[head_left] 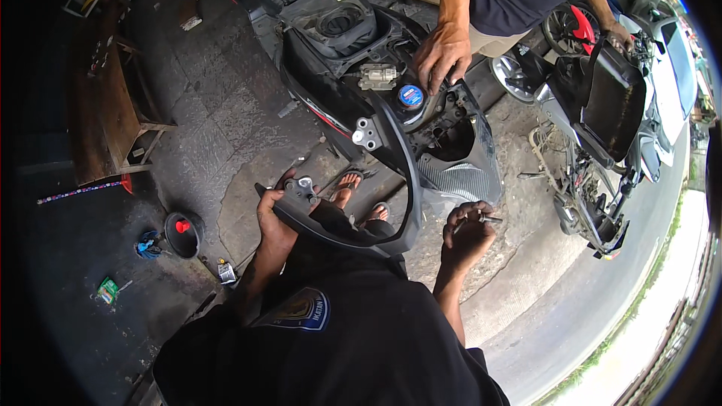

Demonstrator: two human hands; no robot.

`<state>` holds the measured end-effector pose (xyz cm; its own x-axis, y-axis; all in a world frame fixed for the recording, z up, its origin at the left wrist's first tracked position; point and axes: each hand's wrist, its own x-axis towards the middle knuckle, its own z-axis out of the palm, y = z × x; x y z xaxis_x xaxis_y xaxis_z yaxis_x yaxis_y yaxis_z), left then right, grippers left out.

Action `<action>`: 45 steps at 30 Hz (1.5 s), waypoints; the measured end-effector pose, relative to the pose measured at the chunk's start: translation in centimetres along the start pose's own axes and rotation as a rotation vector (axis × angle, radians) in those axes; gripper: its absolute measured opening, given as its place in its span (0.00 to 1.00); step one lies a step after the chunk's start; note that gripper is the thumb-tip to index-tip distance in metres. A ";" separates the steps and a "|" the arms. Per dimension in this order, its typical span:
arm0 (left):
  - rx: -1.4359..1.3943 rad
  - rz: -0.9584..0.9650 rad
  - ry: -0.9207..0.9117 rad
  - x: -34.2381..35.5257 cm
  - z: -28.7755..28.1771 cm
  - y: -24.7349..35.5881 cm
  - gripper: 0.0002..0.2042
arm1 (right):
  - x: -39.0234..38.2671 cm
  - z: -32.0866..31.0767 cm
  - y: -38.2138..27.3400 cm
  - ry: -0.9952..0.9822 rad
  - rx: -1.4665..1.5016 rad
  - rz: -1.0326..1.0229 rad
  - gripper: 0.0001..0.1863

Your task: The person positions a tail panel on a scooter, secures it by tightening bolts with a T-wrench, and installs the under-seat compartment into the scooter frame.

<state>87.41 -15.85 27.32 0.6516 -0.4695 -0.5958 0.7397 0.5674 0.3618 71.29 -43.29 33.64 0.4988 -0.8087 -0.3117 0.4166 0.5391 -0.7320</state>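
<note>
Behind the stripped scooter (361, 60), at its rear end, the person's left hand (274, 214) is wrapped around one leg of the black U-shaped grab rail (398, 180), fingers curled shut over the bar just below its grey metal mounting bracket (304, 186). The rail sweeps from that hand toward the scooter's tail, past a second grey bracket (366, 134), and curves back down below the scooter's rear fairing (459, 173). Right of the rail's bend, the right hand (468, 234) is closed in a loose fist around a slim metal tool (481, 218), whose tip pokes out toward the right; what sort of tool it is cannot be told. Between the two hands, under the rail, the person's feet in sandals (359, 195) stand on the concrete floor. On the scooter's open body sit a round fuel cap with a blue centre (411, 95) and, ahead of it, an open seat well (338, 22). A co-worker's hand (442, 53) rests spread on the scooter's frame just right of that cap. Left of the scooter, well apart, stands a wooden bench (113, 105), and nearer the left hand a small black funnel-like dish with a red knob (182, 231) lies on the floor. Right of the scooter, another dismantled motorcycle (602, 120) is parked by the road.
</note>
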 end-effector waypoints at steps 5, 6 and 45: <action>0.056 0.076 0.037 -0.2 0.0 2.2 0.27 | -0.3 -4.2 0.9 -0.059 -0.049 -0.068 0.17; 0.080 0.098 0.052 -0.3 -0.1 2.7 0.27 | 0.1 -3.7 1.0 -0.091 -0.089 -0.097 0.17; -0.271 0.524 0.379 -19.7 -5.5 -18.7 0.28 | -5.7 1.2 12.2 -1.226 -1.056 -0.286 0.12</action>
<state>59.81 -13.48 28.37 0.7709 0.1526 -0.6185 0.2441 0.8260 0.5080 74.45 -31.80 27.26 0.9835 0.0869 0.1584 0.1800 -0.3915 -0.9024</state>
